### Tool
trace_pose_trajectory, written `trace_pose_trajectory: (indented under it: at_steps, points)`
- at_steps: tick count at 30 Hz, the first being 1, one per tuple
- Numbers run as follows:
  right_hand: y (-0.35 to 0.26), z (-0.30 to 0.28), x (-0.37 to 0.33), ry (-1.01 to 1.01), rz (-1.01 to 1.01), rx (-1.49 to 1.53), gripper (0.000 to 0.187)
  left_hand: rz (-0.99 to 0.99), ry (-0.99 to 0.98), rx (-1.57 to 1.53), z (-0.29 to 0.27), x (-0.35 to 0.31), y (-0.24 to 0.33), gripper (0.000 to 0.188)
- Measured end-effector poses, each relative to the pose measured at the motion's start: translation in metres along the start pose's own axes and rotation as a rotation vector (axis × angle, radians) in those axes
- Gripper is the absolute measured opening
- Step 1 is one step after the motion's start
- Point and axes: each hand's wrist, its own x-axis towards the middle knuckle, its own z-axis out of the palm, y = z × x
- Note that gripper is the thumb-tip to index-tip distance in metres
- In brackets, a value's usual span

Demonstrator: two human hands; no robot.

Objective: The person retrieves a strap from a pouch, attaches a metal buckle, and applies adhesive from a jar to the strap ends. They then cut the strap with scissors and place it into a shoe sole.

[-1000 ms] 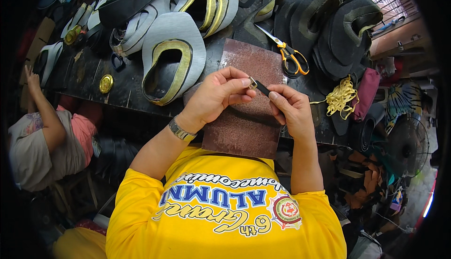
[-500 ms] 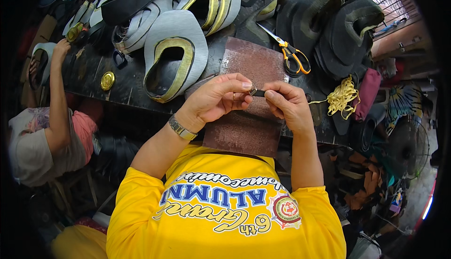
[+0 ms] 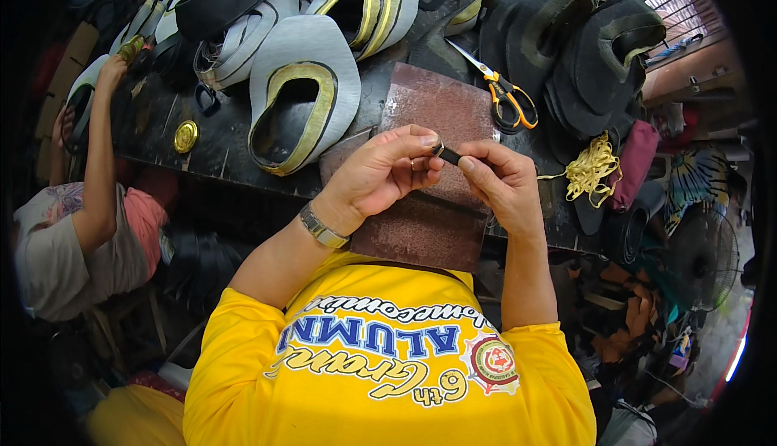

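Note:
Above a worn reddish-brown board (image 3: 413, 237), both my hands meet in front of my chest. My left hand (image 3: 379, 172), with a wristwatch on its wrist, pinches a small metal buckle-like piece (image 3: 438, 149) between thumb and forefinger. A short black strap (image 3: 450, 156) runs from that metal piece to my right hand (image 3: 508, 187), whose thumb and forefinger close on its other end. How the strap passes through the metal is too small to tell. Orange-and-black scissors (image 3: 508, 106) lie open on the table just beyond my right hand.
Grey padded pieces with yellow-edged openings (image 3: 340, 65) lie at the back left, and black ones (image 3: 599, 74) are stacked at the back right. Yellow cord (image 3: 595, 167) sits by a maroon roll (image 3: 636, 163). A gold tin (image 3: 186, 136) is on the left, near a co-worker's hand (image 3: 112, 71).
My hands have shifted slightly to the right, and the strap now slants down toward my right hand. The co-worker's hand at left has moved a little to the right with a gold tin.

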Motion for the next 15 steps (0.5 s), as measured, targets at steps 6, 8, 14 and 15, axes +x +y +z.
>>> trace_pose_trajectory:
  at_steps: [6, 8, 14, 15]
  points:
    - [-0.009, 0.009, 0.002, 0.011, -0.291, -0.381, 0.009, 0.034, -0.024, 0.068, -0.002, -0.002, -0.003, 0.011]
    - [-0.009, 0.014, 0.004, 0.008, -0.346, -0.375, 0.009, 0.088, -0.034, 0.102, -0.002, -0.003, -0.004, 0.011]
    - [-0.007, 0.014, 0.002, -0.013, -0.195, -0.250, 0.011, 0.087, -0.041, 0.042, -0.003, -0.008, -0.006, 0.021]
    - [-0.007, 0.012, 0.001, -0.023, -0.126, -0.186, 0.011, 0.066, -0.074, 0.052, -0.005, -0.010, -0.003, 0.022]
